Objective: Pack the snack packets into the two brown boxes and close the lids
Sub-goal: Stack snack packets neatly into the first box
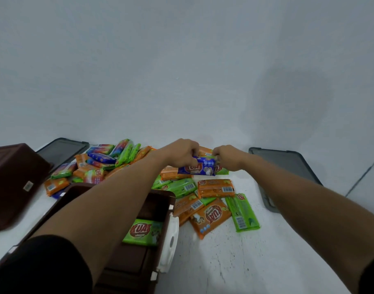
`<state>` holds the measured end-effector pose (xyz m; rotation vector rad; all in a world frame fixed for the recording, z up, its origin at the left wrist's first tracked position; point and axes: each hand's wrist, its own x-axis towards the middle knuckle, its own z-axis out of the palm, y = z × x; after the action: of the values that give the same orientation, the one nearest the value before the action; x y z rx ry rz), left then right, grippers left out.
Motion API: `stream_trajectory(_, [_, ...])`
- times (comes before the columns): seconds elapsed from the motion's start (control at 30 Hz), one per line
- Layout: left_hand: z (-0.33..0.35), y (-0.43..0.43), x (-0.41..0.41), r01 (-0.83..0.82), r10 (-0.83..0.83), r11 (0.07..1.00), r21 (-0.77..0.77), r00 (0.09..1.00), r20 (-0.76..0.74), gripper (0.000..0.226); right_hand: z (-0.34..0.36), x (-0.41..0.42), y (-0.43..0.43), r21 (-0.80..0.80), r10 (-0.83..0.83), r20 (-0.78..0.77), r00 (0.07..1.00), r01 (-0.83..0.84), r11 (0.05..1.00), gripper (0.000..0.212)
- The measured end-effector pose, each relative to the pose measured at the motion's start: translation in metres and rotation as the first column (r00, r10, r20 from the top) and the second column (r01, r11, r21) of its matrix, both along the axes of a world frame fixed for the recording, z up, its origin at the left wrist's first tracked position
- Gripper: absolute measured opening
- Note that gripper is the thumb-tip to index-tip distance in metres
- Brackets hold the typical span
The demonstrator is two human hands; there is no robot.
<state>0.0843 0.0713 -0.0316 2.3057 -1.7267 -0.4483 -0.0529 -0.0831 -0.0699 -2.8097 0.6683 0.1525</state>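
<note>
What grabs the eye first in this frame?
The left hand and right hand each pinch an end of a blue packet, held up at centre frame. Beneath and around it sprawls a bright pile of orange and green packets. At lower left an open brown box shows a green packet inside.

Lighting: dim, even, with a cool grey cast; no glare is recorded.
Shadow: a broad, soft shadow (pixel 292 98) is thrown on the wall (pixel 182 60), upper right.
Distortion: lines are bent strongly towards the edges.
Blur: the brown box (pixel 14 183) at far left is smeared.
</note>
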Motion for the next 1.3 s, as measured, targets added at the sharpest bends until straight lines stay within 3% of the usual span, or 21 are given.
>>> stream_trajectory(0.2, [0.024,0.035,0.02,-0.078,0.079,0.997,0.017,0.992,-0.097,0.026,0.03,-0.006,0.018,0.354,-0.215,0.19,0.958,0.138,0.925,0.029])
stream_trajectory(0.3, [0.032,0.056,0.027,-0.099,0.098,0.995,-0.003,0.983,-0.155,0.024,0.044,-0.006,0.042,0.438,-0.24,0.218,0.946,0.125,0.89,0.023])
stream_trajectory(0.33, [0.035,0.063,0.029,-0.085,0.084,0.996,0.003,0.986,-0.147,0.027,0.048,-0.007,0.05,0.435,-0.22,0.202,0.954,0.114,0.893,0.027])
stream_trajectory(0.43, [0.044,0.085,0.035,-0.022,0.026,0.999,0.042,0.995,-0.096,0.052,0.058,-0.008,0.075,0.318,-0.108,0.202,0.973,0.039,0.947,0.072])
stream_trajectory(0.5, [0.047,0.1,0.04,0.006,-0.003,0.999,0.049,0.998,-0.061,0.068,0.06,-0.005,0.09,0.208,-0.049,0.247,0.968,-0.004,0.978,0.082])
stream_trajectory(0.63, [0.045,0.13,0.051,0.06,-0.059,0.998,-0.014,0.997,0.041,0.077,0.066,0.005,0.125,0.056,-0.001,0.291,0.957,-0.016,0.998,0.078])
stream_trajectory(0.83, [0.042,0.181,0.068,0.087,-0.085,0.996,-0.014,0.989,0.12,0.072,0.069,0.01,0.18,0.025,-0.02,0.246,0.969,0.015,1.0,0.079])
stream_trajectory(1.1, [0.027,0.24,0.073,0.12,-0.134,0.988,0.101,0.979,0.151,0.086,0.064,0.015,0.264,-0.07,-0.032,-0.07,0.997,0.027,0.997,0.102])
stream_trajectory(1.3, [0.0,0.266,0.068,0.176,-0.212,0.968,0.178,0.954,0.21,0.066,0.029,0.018,0.306,-0.078,-0.049,-0.112,0.993,0.041,0.996,0.081])
